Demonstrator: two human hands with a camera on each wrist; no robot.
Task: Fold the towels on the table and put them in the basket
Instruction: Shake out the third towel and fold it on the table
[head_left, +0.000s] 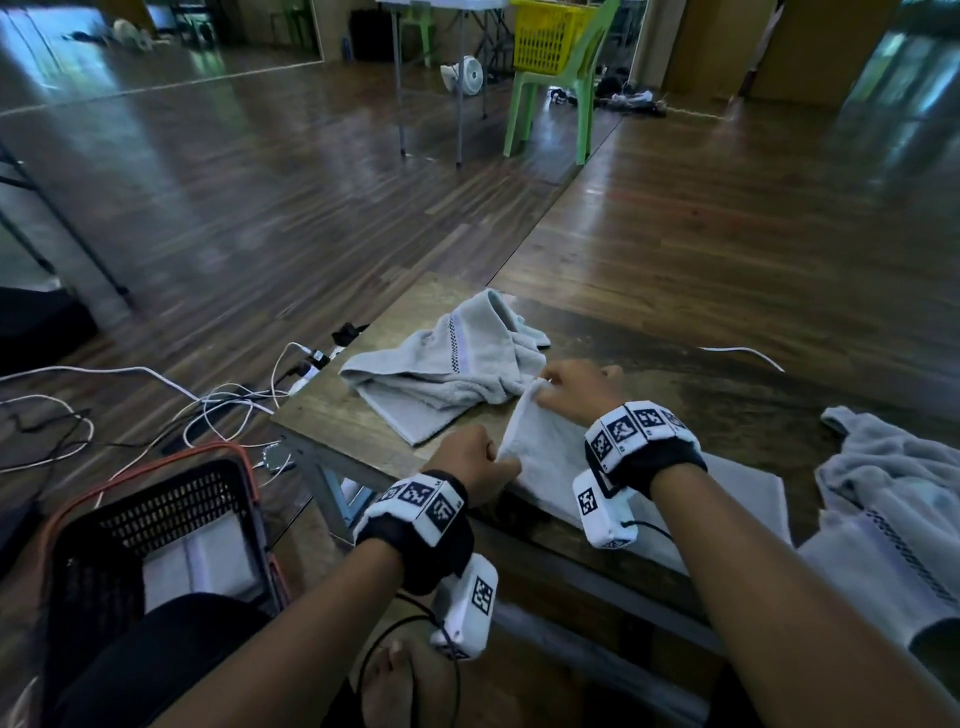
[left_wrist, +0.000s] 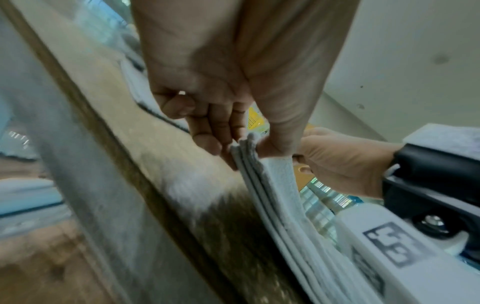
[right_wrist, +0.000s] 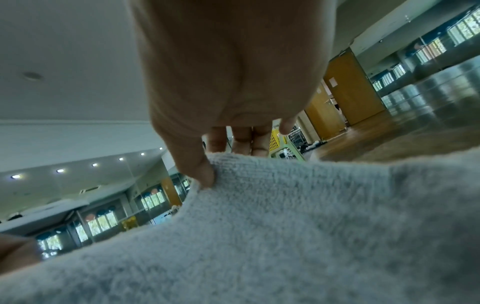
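A light grey folded towel (head_left: 550, 457) lies at the near edge of the wooden table (head_left: 332, 410), its left end raised. My left hand (head_left: 475, 457) pinches the near corner of that end (left_wrist: 249, 148), where several stacked layers show. My right hand (head_left: 576, 387) pinches the far corner between thumb and fingers (right_wrist: 207, 174). The towel (right_wrist: 285, 236) fills the lower right wrist view. A crumpled grey towel (head_left: 447, 364) lies at the table's far left. Another rumpled towel (head_left: 893, 499) lies at the right. The black basket (head_left: 156, 530) with an orange rim stands on the floor at lower left, with a folded white towel inside.
White and black cables (head_left: 218, 400) and a power strip lie on the floor left of the table. A green chair (head_left: 561, 83) carrying a yellow basket (head_left: 550, 36) stands far back. My knee (head_left: 171, 660) sits beside the black basket.
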